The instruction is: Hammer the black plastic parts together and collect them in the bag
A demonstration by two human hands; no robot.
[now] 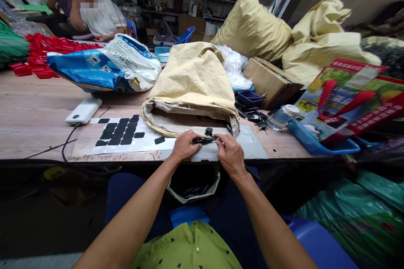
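My left hand (186,145) is closed, thumb and fingers pinching a slim black piece (204,140) that points right. Opposite it, my right hand (230,154) pinches a small thin part with a dark round head (208,131); its exact kind is too small to tell. Both hands work close together over a grey sheet (252,141) at the table's front edge. Just behind them lies a cream cloth sack (195,71), its wide mouth facing me. Below the edge, between my knees, an open container (216,187) holds dark slender pieces.
Black rounded stickers (121,131) lie on a white sheet to the left, near a white power bank (83,110) with a cable. A blue-white sack (107,65) stands behind. At right are a clear jar (283,117) and a blue basket (322,143). Another person sits far left.
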